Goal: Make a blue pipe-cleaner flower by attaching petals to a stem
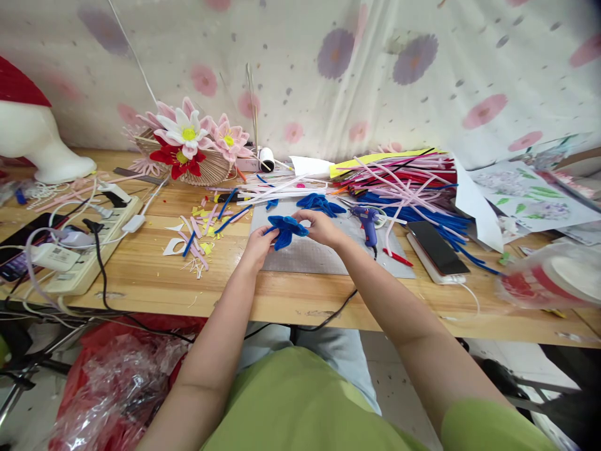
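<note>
while both forearms reached in from the bottom of the frame, the blue fuzzy flower [284, 234] was held at the centre of the frame, over the grey mat [305, 262]. the left hand [258, 246] had its fingertips closed narrowly on the flower's left end; the right hand [321, 227] pinched the right end, fingers curled over it.

long axis: roughly level, left to right between the two grips, with one broad petal pointing toward the bottom of the frame. facing of the flower's centre: could not tell.

labels: a white adapter [52, 257] at left of frame bore small dark print, too small to read. at far right, the clear tub [547, 275] showed red areas; any lettering was blurred.

edges: the mat's lower edge ran above the front edge of the wooden table [225, 289], with a band of wood between. uncovered mat extended below the flower and rightward to the purple glue gun [369, 228], its handle pointing down the frame. tighter above: more blue petals [320, 204] lay just beyond the right hand. pink, blue and yellow clippings [203, 238] were scattered left of the mat.
</note>
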A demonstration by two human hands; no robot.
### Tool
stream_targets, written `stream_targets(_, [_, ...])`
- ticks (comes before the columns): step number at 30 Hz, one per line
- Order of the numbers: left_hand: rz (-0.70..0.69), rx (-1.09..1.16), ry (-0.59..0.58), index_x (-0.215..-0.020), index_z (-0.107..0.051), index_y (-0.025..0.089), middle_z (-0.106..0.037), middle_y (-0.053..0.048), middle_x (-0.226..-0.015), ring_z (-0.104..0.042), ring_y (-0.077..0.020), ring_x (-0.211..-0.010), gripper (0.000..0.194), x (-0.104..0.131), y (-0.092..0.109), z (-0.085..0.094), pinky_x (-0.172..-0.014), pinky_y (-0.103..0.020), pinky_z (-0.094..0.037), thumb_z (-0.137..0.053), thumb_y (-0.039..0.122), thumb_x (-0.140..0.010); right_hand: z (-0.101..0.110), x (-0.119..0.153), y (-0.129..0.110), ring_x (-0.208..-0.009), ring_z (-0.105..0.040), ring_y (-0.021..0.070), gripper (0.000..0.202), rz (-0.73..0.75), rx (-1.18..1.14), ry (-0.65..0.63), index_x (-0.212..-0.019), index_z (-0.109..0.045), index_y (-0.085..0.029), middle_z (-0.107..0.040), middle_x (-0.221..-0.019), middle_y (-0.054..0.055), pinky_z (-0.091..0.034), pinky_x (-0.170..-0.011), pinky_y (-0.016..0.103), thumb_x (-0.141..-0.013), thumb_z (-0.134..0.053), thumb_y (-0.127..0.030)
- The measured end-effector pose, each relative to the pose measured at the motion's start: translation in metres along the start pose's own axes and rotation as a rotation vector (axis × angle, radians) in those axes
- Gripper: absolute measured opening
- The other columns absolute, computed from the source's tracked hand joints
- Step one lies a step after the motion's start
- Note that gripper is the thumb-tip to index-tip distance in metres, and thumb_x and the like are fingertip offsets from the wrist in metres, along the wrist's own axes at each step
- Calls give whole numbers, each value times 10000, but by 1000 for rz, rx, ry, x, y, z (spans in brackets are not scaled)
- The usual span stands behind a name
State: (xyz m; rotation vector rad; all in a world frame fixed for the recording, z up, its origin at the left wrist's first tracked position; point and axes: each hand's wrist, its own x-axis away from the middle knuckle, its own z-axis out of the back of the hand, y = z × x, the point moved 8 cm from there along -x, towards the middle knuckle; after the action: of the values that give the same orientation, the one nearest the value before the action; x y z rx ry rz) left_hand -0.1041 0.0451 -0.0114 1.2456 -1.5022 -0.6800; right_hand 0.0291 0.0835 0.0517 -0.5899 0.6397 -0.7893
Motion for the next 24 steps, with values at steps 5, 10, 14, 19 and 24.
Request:
stream_targets(5, [-14, 19, -4, -690, -602, 133, -641, -6, -607, -584, -108, -538, 199, 1, 2, 0, -520, -213, -450, -730, 204, -554, 1, 0, -1, -822, -604, 184, 139, -51, 100, 5, -774, -617, -159, -677, -852, 48, -424, -741, 281, -679, -517, -171])
stream_targets(10, [-62, 27, 1, -695, -608, 132, -631, 0, -603, -577, -99, -542, 194, 2, 4, -1, -501, -191, -416, -725, 204, -558, 1, -1, -3, -812, -590, 178, 124, -72, 160, -14, -757, -603, -162, -666, -831, 40, -404, -722, 263, -678, -506, -170])
stream_targets(14, [-93, -2, 62, -692, -592, 136, -615, 9, -592, -564, -95, -540, 167, 3, 5, -1, -536, -211, -435, -707, 207, -593, 0, -3, -5, -800, -580, 170, 128, -54, 172, -19, -758, -603, -159, -663, -823, 37, -398, -712, 252, -686, -499, -177])
stream_targets(19, [-113, -40, 99, -707, -575, 139, -600, 13, -579, -545, -93, -527, 156, 5, 7, -4, -536, -215, -433, -685, 214, -627, 1, -3, -6, -785, -579, 172, 133, -44, 200, -20, -766, -612, -157, -661, -810, 37, -399, -702, 249, -714, -503, -213])
stream_targets(24, [-163, -90, 124, -680, -570, 143, -557, 32, -539, -506, -84, -498, 167, 2, 6, -1, -500, -195, -391, -692, 241, -623, -1, -4, -7, -769, -580, 175, 149, -64, 243, -38, -783, -622, -166, -668, -833, 36, -393, -665, 246, -703, -497, -176])
